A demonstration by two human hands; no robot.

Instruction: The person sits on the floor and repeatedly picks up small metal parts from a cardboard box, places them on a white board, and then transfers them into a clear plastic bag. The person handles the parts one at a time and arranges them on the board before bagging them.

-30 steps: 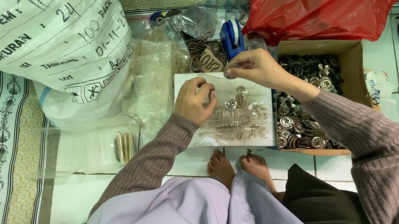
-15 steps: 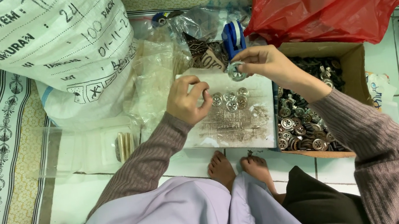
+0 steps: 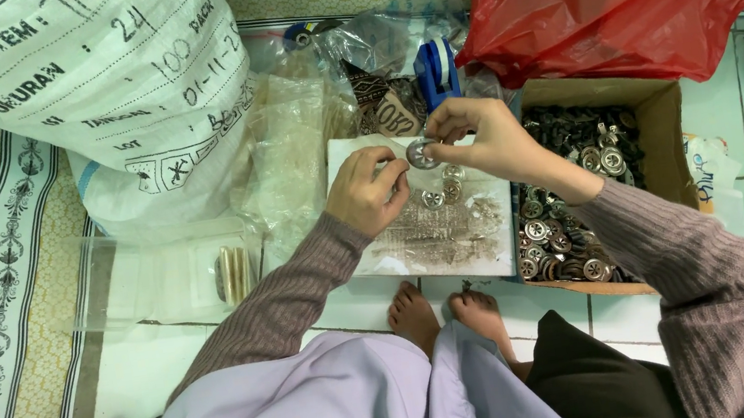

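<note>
Hands meet now over the white sheet (image 3: 485, 256): our right hand (image 3: 488, 139) has lifted from the pile, pinching a round metal button (image 3: 421, 154), and our left hand (image 3: 367, 190) closes in, fingertips touching it; assembly looks underway beside the cardboard box (image 3: 662, 134).

A round silver metal button (image 3: 421, 154) is pinched between the fingertips of both hands, tilted with its face up, held just above the far edge of a white sheet (image 3: 496, 259). On that sheet lie more silver buttons (image 3: 444, 194) in a loose heap near the far edge, with a spread of small thin metal pieces (image 3: 439, 234) nearer.
</note>
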